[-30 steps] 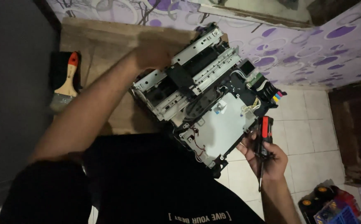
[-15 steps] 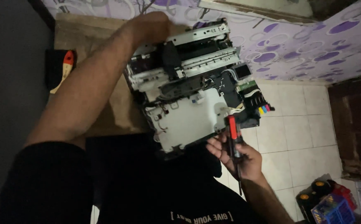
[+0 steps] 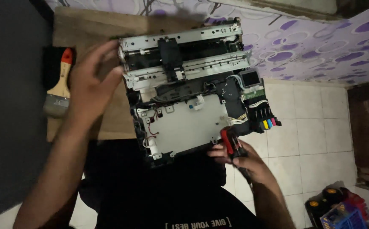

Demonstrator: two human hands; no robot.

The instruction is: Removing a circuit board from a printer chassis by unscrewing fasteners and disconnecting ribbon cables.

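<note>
Printer chassis (image 3: 188, 91), stripped of its outer shell, lies across the near edge of a wooden tabletop (image 3: 87, 29) and juts out over the person's lap. Its metal rails and a black carriage run across the far half; a pale flat plate with thin red and white wires covers the near half. At its right end sits a small grey block above a row of ink tanks (image 3: 266, 124) showing black, yellow, blue and pink.

Against the chassis's left end rests the left hand (image 3: 90, 87), fingers spread and thumb toward the metal frame; its grip is loose, the fingers laid on the side rather than wrapped round anything. At the near right corner the right hand (image 3: 246, 163) has its grip clenched round a screwdriver (image 3: 231, 142) with a red and black handle, the handle end up against the plate's lower right edge. The shaft is hidden by the hand.

Left of the chassis, on a dark patch at the tabletop's edge, lies a paintbrush (image 3: 59, 85) with a wooden handle, red tip and pale bristles. Purple patterned wall covering runs behind. White floor tiles (image 3: 316, 123) spread to the right, with a plastic toy truck (image 3: 341, 208) in red, blue and yellow at the lower right corner.
</note>
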